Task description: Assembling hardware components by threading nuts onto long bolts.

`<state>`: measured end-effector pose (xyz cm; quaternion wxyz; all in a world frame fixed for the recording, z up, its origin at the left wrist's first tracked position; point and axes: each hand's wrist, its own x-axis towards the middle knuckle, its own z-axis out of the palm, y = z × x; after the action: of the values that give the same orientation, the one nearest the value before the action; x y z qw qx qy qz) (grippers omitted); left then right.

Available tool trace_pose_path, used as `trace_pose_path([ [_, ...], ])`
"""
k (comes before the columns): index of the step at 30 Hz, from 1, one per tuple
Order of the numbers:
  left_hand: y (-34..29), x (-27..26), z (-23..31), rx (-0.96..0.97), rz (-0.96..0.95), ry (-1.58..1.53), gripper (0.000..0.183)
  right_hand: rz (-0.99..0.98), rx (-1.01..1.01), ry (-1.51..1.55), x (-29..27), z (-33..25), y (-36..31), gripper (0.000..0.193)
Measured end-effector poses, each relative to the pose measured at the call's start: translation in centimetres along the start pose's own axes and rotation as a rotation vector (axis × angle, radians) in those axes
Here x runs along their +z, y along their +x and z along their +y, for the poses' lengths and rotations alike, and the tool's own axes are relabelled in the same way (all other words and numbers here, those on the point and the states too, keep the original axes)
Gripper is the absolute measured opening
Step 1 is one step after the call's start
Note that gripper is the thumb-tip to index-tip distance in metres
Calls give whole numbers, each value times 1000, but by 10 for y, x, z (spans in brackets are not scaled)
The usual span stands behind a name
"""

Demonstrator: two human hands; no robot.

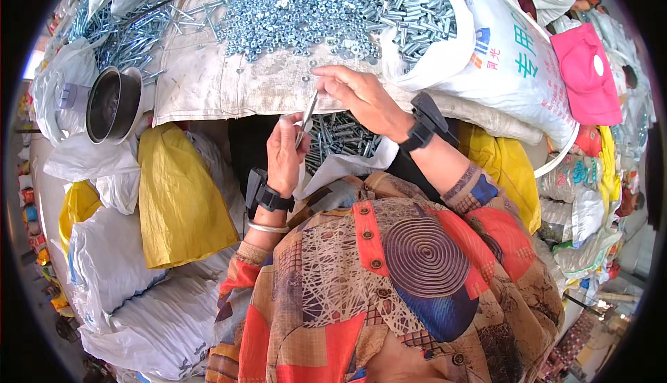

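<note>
My left hand (281, 152) is closed on a slim silver expansion bolt (308, 113), held upright at a slight tilt above the table's near edge. At its upper end are the bent fingertips of my right hand (365, 102), which seem to pinch it; my right thumb is hidden. Just past those fingers lie loose nuts (299, 25) in a wide heap. Below my hands, an open white sack (381, 155) at my lap holds many dark metal bolts (340, 136).
Metal sleeves (413, 15) spill from a white printed sack (514, 56) at the right. Long bolts (125, 43) are piled far left, near a dark round bowl (112, 105). A pink cap (587, 74) lies right. Yellow sacks (177, 195) hang below the table edge.
</note>
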<state>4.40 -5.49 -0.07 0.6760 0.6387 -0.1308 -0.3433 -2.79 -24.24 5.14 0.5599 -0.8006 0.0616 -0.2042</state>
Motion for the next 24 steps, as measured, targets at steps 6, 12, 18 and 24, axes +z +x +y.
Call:
trace_pose_path([
  [6, 6, -14, -4, 74, -126, -142, 65, -284, -220, -568, 23, 48, 24, 46],
  [12, 6, -20, 4, 92, -174, -235, 62, -227, -360, -776, 18, 67, 6, 49],
  [18, 8, -22, -2, 82, -178, -294, 52, -23, -232, -1000, -40, 74, 23, 31],
  [24, 8, -16, -2, 81, -211, -375, 42, -55, -221, -1104, -41, 77, 16, 24],
])
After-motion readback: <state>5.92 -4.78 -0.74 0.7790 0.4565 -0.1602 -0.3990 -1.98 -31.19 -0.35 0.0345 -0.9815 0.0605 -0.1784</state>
